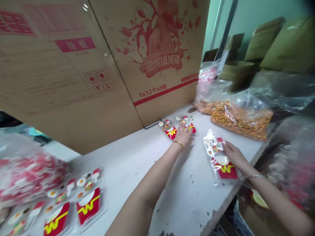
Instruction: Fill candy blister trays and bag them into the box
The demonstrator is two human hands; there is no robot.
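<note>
My right hand [235, 155] pinches the right edge of a clear plastic packet [222, 160] between thumb and fingers. Inside that packet are a red piece with a yellow zigzag and small food-shaped pieces. Farther back, my left hand [184, 135] lies with fingers stretched out over a similar packet [193, 127], touching it; its fingertips partly cover the red piece. Just left of that hand lies another such packet [169, 129]. More of these packets [90, 200] lie at the front left of the table, side by side.
A large cardboard box [118, 72] stands along the back of the white table [128, 164]. A bag of small orange pieces [238, 118] sits at the right rear. At the left is a bag of red and white pieces [31, 177]. More cartons [287, 46] stand beyond.
</note>
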